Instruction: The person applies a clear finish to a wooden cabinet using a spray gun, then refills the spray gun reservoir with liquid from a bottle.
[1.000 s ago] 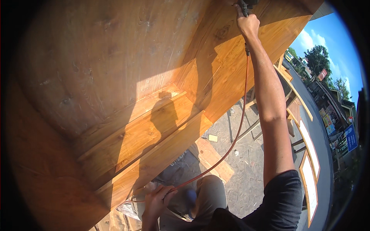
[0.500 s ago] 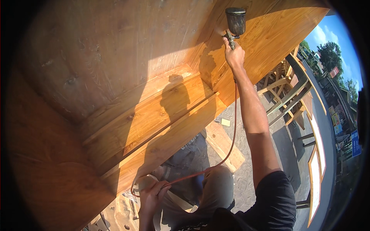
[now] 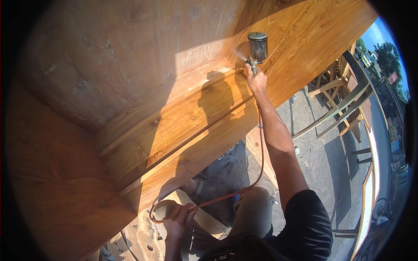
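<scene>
My right hand (image 3: 257, 81) is closed round the handle of a spray gun (image 3: 252, 66) with a dark, stained paint cup (image 3: 258, 46) on top. A pale mist leaves its nozzle toward the inner corner of a large wooden cabinet (image 3: 187, 114). From the gun a reddish-brown air hose (image 3: 262, 150) hangs down beside my forearm and loops across my knees. Low in the view, my left hand (image 3: 177, 217) grips that hose near the cabinet's lower edge. The cabinet's side panel (image 3: 300, 48) is glossy orange-brown, while its back panel (image 3: 109, 56) looks duller and lies partly in shade.
Under the cabinet's edge a wooden board (image 3: 261, 148) lies on the grey ground. Wooden furniture frames (image 3: 335, 100) stand at the right, with a long white-topped panel (image 3: 368, 209) near the road. Dark sheeting (image 3: 226, 169) lies beside my legs.
The spray gun in my right hand has come down and slightly left, closer to the inner corner. The view has shifted a little. My left hand keeps its hold on the hose.
</scene>
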Available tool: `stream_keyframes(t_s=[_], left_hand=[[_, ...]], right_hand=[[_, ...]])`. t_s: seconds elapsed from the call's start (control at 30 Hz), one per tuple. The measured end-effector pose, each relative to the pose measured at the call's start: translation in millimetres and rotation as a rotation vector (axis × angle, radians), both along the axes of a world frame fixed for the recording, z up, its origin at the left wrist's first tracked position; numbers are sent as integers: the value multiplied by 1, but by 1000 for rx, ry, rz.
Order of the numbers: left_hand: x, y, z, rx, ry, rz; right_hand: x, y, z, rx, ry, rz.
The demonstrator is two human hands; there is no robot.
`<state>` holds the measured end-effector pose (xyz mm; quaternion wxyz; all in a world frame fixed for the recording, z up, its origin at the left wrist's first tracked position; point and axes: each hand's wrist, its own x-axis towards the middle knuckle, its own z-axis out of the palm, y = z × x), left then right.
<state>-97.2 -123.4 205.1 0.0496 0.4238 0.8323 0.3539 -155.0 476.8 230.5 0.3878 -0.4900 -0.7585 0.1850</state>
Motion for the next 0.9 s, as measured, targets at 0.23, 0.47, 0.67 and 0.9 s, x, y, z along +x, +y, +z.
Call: stream_keyframes(t_s=[0.23,0.47,0.67,0.9], left_hand=[[2,3,-16,1,33,1],[-1,11,-23,20,87,-9],[-6,20,-15,29,80,-40],[-8,45,39,119,110,-112]], right_hand=[[-13,16,-56,-95,-54,-5],[-26,13,-38,-94,24,61],[-31,27,50,53,117,65],[-25,43,185,199,172,92]])
